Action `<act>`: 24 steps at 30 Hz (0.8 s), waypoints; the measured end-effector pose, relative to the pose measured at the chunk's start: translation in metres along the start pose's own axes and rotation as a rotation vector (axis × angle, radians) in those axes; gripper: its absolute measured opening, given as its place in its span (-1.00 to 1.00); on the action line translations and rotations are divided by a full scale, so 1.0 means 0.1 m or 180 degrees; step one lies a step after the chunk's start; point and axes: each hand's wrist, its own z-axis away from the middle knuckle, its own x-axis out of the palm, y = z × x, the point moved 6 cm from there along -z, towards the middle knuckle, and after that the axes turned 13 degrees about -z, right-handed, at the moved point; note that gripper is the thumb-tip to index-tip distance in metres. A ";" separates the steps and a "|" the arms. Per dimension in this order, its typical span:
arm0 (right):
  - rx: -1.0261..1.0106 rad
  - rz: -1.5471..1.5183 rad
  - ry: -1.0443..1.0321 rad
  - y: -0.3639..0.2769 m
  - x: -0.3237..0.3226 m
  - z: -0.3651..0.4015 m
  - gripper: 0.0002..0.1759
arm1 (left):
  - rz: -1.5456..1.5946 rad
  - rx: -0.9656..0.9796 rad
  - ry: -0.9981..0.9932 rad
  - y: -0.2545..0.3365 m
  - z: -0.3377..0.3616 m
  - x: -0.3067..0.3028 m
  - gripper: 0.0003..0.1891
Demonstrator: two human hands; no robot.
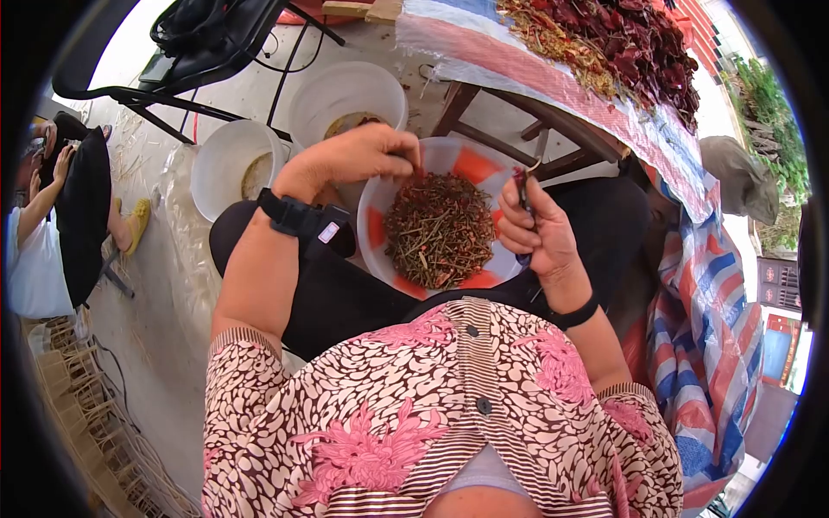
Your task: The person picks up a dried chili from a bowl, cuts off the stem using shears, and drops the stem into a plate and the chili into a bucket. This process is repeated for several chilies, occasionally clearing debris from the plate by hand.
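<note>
My right hand is wrapped round a pair of scissors, dark-handled and pointing up, partly hidden by my fingers. Close to the blades is a dark red dried chili piece with a pale curved stem. Above the far left rim of a basin, my left hand is closed with its fingers curled; whatever they hold is hidden. The white-and-red basin rests between my legs. Inside it lies a heap of chili stems and bits, brown and greenish with red specks.
Two white tubs stand beyond my left arm. A black chair is behind them. At upper right, dried red chilies lie on a striped sheet over a wooden-legged table. Another person sits at far left.
</note>
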 end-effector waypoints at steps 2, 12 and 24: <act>0.0186 0.1166 0.0615 -0.01 -0.14 0.02 -0.63 | 0.0116 -0.0376 0.0777 -0.18 -0.01 -0.19 -0.88; -0.0261 0.5566 0.1732 0.12 -0.52 -0.06 -0.47 | -0.2570 -0.0843 0.2542 -0.54 -0.03 -0.66 -0.60; 0.0033 0.5975 0.1353 0.15 -0.59 -0.14 -0.46 | -0.1881 -0.1328 0.2140 -0.65 -0.01 -0.74 -0.58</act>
